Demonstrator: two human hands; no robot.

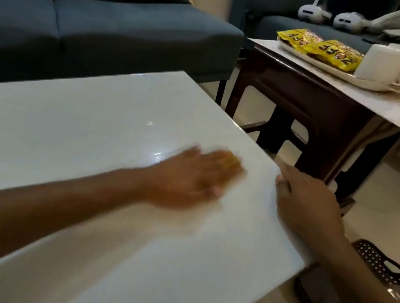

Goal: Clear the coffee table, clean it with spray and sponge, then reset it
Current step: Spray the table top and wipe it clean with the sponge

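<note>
Yellow sponge (231, 164) lay flat on the white coffee table (90, 132), near its right edge, mostly covered by the left hand (189, 176). That hand was blurred; its fingers looked spread and laid flat over the sponge, pressing it to the glossy top, though whether the thumb curled round the sponge could not be told. The forearm reached across the tabletop from the lower left.

Just beside it, the right hand (309, 205) rested at the table's right edge, fingers loosely bent over the rim, the thumb tip on the top surface, holding nothing else. The two hands were near each other but apart.

Beyond the table's far corner stood a dark wooden side table (308, 109) carrying a tray (341, 72) with yellow snack packets (318, 48) and white cups (385, 63). A blue-grey sofa (97, 13) ran behind the coffee table, and a dark patterned stool (375, 259) showed at lower right.
</note>
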